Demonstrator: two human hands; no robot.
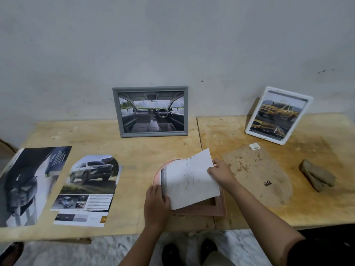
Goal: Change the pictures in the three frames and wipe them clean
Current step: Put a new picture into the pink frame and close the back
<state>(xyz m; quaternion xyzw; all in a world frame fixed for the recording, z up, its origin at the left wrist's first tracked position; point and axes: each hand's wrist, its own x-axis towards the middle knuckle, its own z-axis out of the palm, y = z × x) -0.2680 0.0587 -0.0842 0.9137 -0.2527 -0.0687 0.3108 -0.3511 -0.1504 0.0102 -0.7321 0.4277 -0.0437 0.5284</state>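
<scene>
On the wooden worktop (134, 150), a pink arched frame (201, 211) lies flat, face down, near the front edge. Over it both hands hold a printed sheet (190, 181), blank side mostly up. The left hand (156, 202) has its grip closed on the sheet's lower left edge; the right hand (221, 172) pinches its upper right edge. Right of the pink frame lies its arched backing board (257, 173), and beyond that a brown cloth (317, 177). Behind the pink frame a grey frame (151, 111) leans on the wall; a white frame (278, 116) leans behind the board. Left of the pink frame lie two loose car prints (90, 189).
</scene>
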